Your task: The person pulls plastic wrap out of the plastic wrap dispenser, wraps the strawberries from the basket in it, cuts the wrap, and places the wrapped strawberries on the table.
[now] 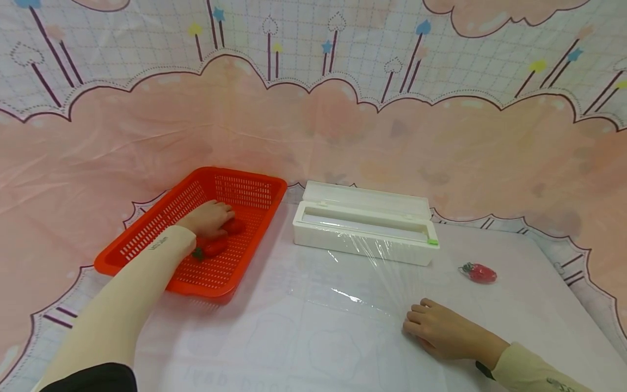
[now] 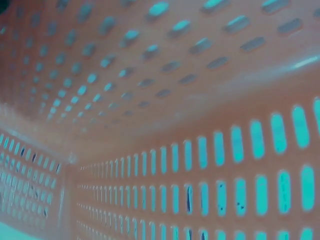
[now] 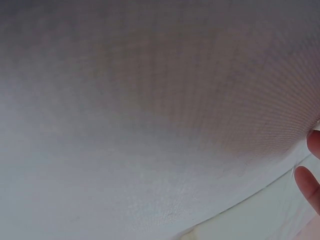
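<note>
My left hand [image 1: 208, 219] reaches down into a red plastic basket [image 1: 259, 250]. Its fingers and thumb lie around a red strawberry [image 1: 235, 226]; I cannot tell whether they close on it. Another strawberry [image 1: 215, 246] with a green leafy top rests below the thumb. The left wrist view is filled by the basket's slotted wall [image 2: 200, 175]. With curled fingers, my right hand [image 1: 443, 332] grips the edge of clear cling film [image 1: 352, 296], which stretches, bunched at the hand, from a white dispenser box [image 1: 362, 245]. In the right wrist view, fingertips [image 3: 307, 185] show at the right edge.
The dispenser's lid [image 1: 367, 198] stands raised at the back, with a film roll inside and a green piece [image 1: 433, 242] at its right end. A wrapped strawberry [image 1: 480, 273] lies on the white tablecloth [image 1: 254, 343] to the right. A patterned cloth [image 1: 343, 130] hangs behind.
</note>
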### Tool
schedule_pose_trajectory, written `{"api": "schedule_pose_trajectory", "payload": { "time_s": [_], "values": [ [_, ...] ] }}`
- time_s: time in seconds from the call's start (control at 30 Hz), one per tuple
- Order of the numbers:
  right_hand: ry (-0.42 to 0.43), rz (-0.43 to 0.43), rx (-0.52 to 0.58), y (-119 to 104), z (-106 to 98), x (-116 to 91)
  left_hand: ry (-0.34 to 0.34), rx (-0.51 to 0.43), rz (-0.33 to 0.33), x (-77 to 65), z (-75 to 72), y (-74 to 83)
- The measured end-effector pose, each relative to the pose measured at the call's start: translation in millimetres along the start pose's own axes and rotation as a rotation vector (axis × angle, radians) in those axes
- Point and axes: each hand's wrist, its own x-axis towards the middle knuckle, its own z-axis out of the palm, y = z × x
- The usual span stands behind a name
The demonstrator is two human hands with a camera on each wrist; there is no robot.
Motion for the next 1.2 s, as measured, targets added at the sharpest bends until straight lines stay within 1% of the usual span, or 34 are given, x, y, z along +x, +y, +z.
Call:
{"api": "schedule_pose_trajectory", "payload": {
  "time_s": [0.1, 0.27, 0.4, 0.5, 0.63, 0.77, 0.97, 1.07, 1.2],
  "values": [
    [0.006, -0.002, 0.0, -0.4, -0.2, 0.6, 0.033, -0.007, -0.023, -0.1, -3.6, -1.9],
    [0.01, -0.003, -0.005, -1.2, -0.2, 1.1, 0.038, -0.012, -0.066, -3.1, -13.3, -6.4],
    [0.007, -0.001, -0.006, -1.2, 0.5, 1.1, 0.036, -0.035, -0.091, -6.8, -28.3, -5.2],
    [0.013, -0.003, -0.012, -1.1, 2.3, 0.6, 0.032, -0.055, -0.109, -8.7, -42.2, -0.8],
    [0.014, -0.003, -0.015, -1.1, 3.8, 0.1, 0.038, -0.056, -0.132, -10.4, -55.4, 6.2],
    [0.01, -0.003, -0.013, -1.5, 2.7, 0.3, 0.069, -0.049, -0.124, -11.9, -70.3, 20.1],
    [0.007, -0.004, 0.001, -2.4, 0.6, 0.0, 0.161, 0.01, -0.048, -9.7, -94.0, 47.9],
    [0.006, -0.002, 0.003, -2.4, 0.2, -0.3, 0.184, 0.03, -0.031, -6.0, -105.1, 63.0],
    [0.005, 0.0, 0.004, -1.9, -0.2, -0.4, 0.196, 0.06, -0.014, -0.5, -117.7, 85.0]
  ]
}}
